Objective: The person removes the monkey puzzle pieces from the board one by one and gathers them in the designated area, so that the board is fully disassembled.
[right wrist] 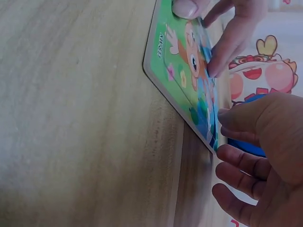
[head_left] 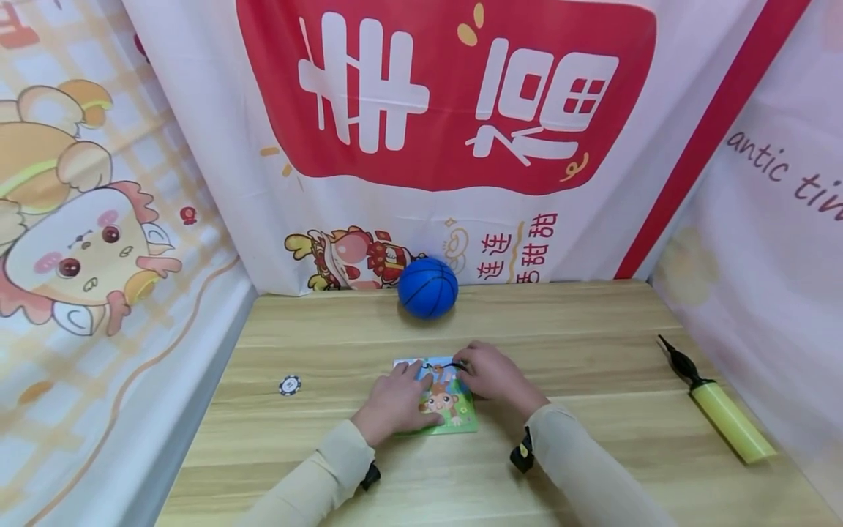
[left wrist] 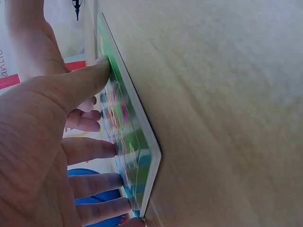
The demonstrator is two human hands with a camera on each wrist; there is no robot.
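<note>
A flat puzzle board (head_left: 464, 417) with a cartoon monkey on green and blue lies on the wooden table. Along its upper part runs a dark curved line (head_left: 454, 364), too small to identify. My left hand (head_left: 394, 404) rests over the board's left side; its spread, fairly straight fingers (left wrist: 97, 185) touch the picture and the thumb lies near the lower edge. At the upper right corner is my right hand (head_left: 495, 375), its thumb (right wrist: 244, 116) and forefinger close together by the board (right wrist: 165, 66). Whether they pinch a piece is hidden.
Behind the board a blue ball (head_left: 428, 288) sits against the printed cloth (head_left: 454, 95). To the left lies a poker chip (head_left: 290, 385). A yellow hand pump (head_left: 731, 421) with a black nozzle lies at the right.
</note>
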